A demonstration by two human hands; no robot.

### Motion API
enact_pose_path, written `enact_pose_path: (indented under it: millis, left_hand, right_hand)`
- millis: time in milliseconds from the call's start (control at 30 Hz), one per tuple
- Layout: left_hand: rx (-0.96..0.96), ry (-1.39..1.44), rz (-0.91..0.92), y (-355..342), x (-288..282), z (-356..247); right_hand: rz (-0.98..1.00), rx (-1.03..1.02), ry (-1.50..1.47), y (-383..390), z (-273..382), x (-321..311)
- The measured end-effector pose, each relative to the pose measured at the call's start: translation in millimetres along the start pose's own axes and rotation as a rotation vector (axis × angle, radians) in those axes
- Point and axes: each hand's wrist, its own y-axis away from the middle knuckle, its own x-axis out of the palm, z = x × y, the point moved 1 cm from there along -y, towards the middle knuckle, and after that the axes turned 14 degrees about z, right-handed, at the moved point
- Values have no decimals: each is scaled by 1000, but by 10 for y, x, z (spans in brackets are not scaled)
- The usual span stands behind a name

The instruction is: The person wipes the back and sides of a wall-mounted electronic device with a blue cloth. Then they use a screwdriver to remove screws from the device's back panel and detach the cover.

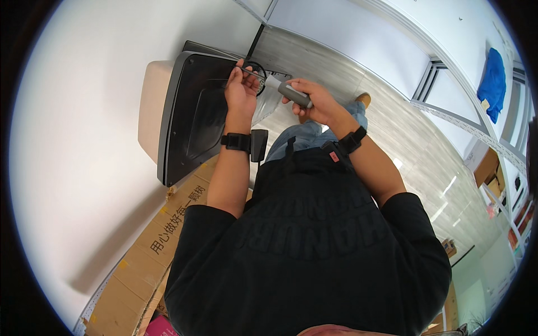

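My right hand (pixel 314 99) is wrapped round the grey handle of a screwdriver (pixel 295 95), which has a pale collar and a thin dark shaft pointing left. At the far end of that shaft, my left hand (pixel 242 84) is closed, palm up, with thumb and fingers around the tip. Whether a screw or bit sits there is too small to tell. Just left of this hand stands a large black panel (pixel 196 106) with rounded corners and a tan side. A black looped cable or ring (pixel 260 70) shows behind the fingers.
Flattened brown cardboard (pixel 131 271) lies along the white wall (pixel 84 140) at the left. White-framed shelving (pixel 448 115) runs along the right, with a blue cloth item (pixel 492 84) and cardboard boxes (pixel 488 168). My legs stand on the grey plank-patterned floor (pixel 386 112).
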Motion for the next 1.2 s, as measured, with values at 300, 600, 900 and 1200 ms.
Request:
enact_pose_path:
  millis: [300,600,900,1200]
  left_hand:
    - [9,21,19,-8,-18,-1]
    - [1,-22,-11,23,61,-32]
    - [-1,-57,-42,44,90,53]
    - [43,-16,-45,68,143,45]
  right_hand:
    - [-4,47,-6,10,50,28]
    - [-100,10,340,-17,172,145]
    - [-181,-317,1113,-58,102,159]
    - [-30,48,21,100,196,150]
